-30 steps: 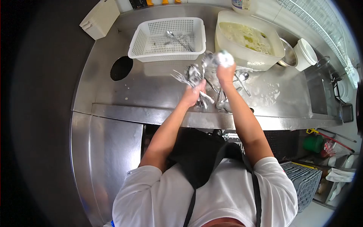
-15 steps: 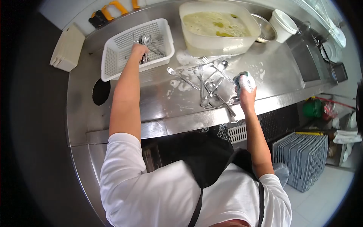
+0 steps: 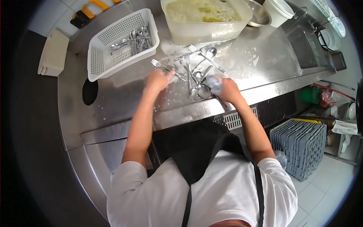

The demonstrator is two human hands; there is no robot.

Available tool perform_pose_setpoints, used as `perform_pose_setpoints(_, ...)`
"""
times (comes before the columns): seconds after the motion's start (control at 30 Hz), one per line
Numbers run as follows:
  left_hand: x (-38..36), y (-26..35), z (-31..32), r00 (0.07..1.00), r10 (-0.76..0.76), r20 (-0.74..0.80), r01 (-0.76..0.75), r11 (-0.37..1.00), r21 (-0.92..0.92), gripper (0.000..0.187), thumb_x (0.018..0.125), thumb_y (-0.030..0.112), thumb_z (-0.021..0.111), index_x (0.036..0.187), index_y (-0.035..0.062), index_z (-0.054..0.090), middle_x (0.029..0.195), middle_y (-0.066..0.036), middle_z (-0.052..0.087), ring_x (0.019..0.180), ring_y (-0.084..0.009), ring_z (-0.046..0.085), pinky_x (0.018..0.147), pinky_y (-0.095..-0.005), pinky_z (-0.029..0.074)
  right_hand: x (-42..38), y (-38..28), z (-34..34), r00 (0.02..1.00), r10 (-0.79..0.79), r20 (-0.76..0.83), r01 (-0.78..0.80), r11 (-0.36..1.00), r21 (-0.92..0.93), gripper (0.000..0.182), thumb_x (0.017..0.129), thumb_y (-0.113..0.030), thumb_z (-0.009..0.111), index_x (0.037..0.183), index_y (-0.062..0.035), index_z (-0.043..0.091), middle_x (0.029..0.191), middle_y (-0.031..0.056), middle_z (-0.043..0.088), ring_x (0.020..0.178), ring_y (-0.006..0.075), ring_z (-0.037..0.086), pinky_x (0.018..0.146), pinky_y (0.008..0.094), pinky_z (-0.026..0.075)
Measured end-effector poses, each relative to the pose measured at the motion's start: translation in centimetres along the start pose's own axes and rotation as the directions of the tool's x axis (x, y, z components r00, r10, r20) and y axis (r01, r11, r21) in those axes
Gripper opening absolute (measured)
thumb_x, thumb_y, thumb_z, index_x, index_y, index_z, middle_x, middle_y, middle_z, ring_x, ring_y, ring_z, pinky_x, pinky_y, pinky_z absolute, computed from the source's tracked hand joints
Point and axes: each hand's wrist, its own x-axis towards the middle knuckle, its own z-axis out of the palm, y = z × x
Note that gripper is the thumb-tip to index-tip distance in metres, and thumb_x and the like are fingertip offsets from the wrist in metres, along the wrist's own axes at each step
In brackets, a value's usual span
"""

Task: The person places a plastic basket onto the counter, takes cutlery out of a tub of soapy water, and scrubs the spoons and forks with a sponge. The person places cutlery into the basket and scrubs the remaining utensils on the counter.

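My left hand hovers over the counter beside a fork, its thumb stretched out. Its other fingers are partly hidden; nothing shows in it. In my right hand is a soapy sponge, held low over the pile and smeared by motion. Soapy spoons and forks lie crossed on the steel between my hands. At the upper left, a white perforated basket holds a heap of cutlery at its right end.
A large plastic tub of cloudy water stands behind the pile. Right of it are a metal bowl and a white bucket. A round hole opens in the counter at left. Grey racks stand on the floor at right.
My left hand has come out of the basket and back to the right, leaving cutlery inside. My right hand has moved left with the sponge, closer to the spoons. The view has shifted slightly.
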Motion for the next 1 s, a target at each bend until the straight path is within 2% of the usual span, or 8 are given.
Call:
perform_pose_setpoints(0.13, 1.7, 1.4, 5.6, 0.968, -0.066, -0.243, 0.041, 0.993, -0.108, 0.044, 0.084, 0.04, 0.064, 0.086, -0.0042, 0.069, 0.091, -0.029, 0.067, 0.093, -0.0428, 0.065, 0.086, -0.0475, 0.049, 3.5, 1.3, 3.0, 0.991, -0.055, 0.122, 0.083, 0.969, -0.232, 0.043, 0.073, -0.013, 0.066, 0.115, -0.0072, 0.061, 0.085, 0.0221, 0.067, 0.082, 0.0404, 0.065, 0.073, 0.046, 0.053)
perform_pose_setpoints(0.43, 0.9, 0.5, 7.4, 0.935, 0.018, -0.355, -0.073, 0.987, -0.142, 0.024, 0.084, 0.018, 0.06, 0.097, -0.0026, 0.061, 0.09, -0.027, 0.066, 0.093, -0.0415, 0.065, 0.084, -0.0498, 0.049, 6.4, 2.5, 0.1, 0.826, -0.54, 0.162, 0.563, 0.775, -0.287, 0.036, 0.072, -0.01, 0.064, 0.108, -0.0102, 0.062, 0.076, 0.018, 0.066, 0.078, 0.0371, 0.065, 0.076, 0.0452, 0.051)
perform_pose_setpoints(0.57, 0.0, -1.2, 7.0, 0.945, -0.132, -0.298, -0.026, 0.881, -0.472, 0.02, 0.085, 0.015, 0.06, 0.102, 0.0035, 0.059, 0.093, -0.025, 0.066, 0.093, -0.0447, 0.063, 0.081, -0.0498, 0.048, 8.3, 2.5, 0.0, 0.758, -0.603, 0.249, 0.652, 0.701, -0.289, 0.036, 0.072, -0.008, 0.063, 0.108, -0.0136, 0.063, 0.075, 0.016, 0.066, 0.08, 0.0361, 0.065, 0.076, 0.0444, 0.051)
perform_pose_setpoints(0.67, -2.0, -1.7, 6.6, 0.942, -0.114, -0.317, -0.048, 0.887, -0.46, 0.017, 0.086, 0.016, 0.06, 0.099, 0.005, 0.06, 0.094, -0.023, 0.067, 0.091, -0.0428, 0.063, 0.079, -0.0473, 0.048, 9.7, 2.0, 0.2, 0.671, -0.573, 0.471, 0.74, 0.562, -0.369, 0.035, 0.077, -0.008, 0.06, 0.111, -0.0164, 0.063, 0.1, 0.0184, 0.067, 0.098, 0.0345, 0.063, 0.082, 0.0449, 0.051)
perform_pose_setpoints(0.77, -2.8, -1.9, 7.4, 0.946, -0.125, -0.298, -0.062, 0.835, -0.546, 0.016, 0.086, 0.017, 0.061, 0.097, 0.0043, 0.06, 0.091, -0.021, 0.068, 0.088, -0.0402, 0.064, 0.077, -0.0448, 0.048, 11.0, 0.8, 0.4, 0.349, -0.888, 0.3, 0.933, 0.3, -0.199, 0.031, 0.083, -0.01, 0.055, 0.112, -0.0172, 0.062, 0.13, 0.0179, 0.055, 0.119, 0.0337, 0.053, 0.094, 0.0451, 0.047)
perform_pose_setpoints(0.8, -3.1, -1.8, 7.6, 0.938, -0.133, -0.319, -0.075, 0.823, -0.563, 0.016, 0.086, 0.017, 0.062, 0.096, 0.0042, 0.06, 0.09, -0.02, 0.068, 0.086, -0.0386, 0.065, 0.077, -0.0444, 0.048, 11.2, 0.0, 0.4, 0.365, -0.829, 0.424, 0.93, 0.308, -0.199, 0.028, 0.087, -0.013, 0.053, 0.114, -0.0162, 0.061, 0.148, 0.0136, 0.039, 0.132, 0.0349, 0.041, 0.104, 0.0466, 0.04)
perform_pose_setpoints(0.93, -4.3, -1.7, 6.8, 0.94, -0.197, -0.278, -0.043, 0.741, -0.67, 0.016, 0.085, 0.016, 0.063, 0.093, 0.0029, 0.059, 0.079, -0.013, 0.066, 0.071, -0.0254, 0.064, 0.065, -0.0402, 0.049, 15.0, 0.1, 3.2, 0.228, -0.851, 0.473, 0.973, 0.177, -0.149, 0.023, 0.096, -0.019, 0.043, 0.113, -0.0179, 0.059, 0.125, 0.017, 0.059, 0.128, 0.0368, 0.045, 0.103, 0.0472, 0.042)
perform_pose_setpoints(1.0, -4.4, -2.3, 6.8, 0.954, -0.244, -0.173, -0.027, 0.506, -0.862, 0.014, 0.088, 0.016, 0.062, 0.091, 0.0028, 0.057, 0.075, -0.009, 0.062, 0.063, -0.0187, 0.059, 0.055, -0.0348, 0.046, 14.9, -1.8, 2.9, 0.405, -0.709, 0.577, 0.913, 0.341, -0.222, 0.023, 0.096, -0.021, 0.041, 0.112, -0.0176, 0.058, 0.105, 0.0184, 0.065, 0.117, 0.0374, 0.053, 0.097, 0.047, 0.045)
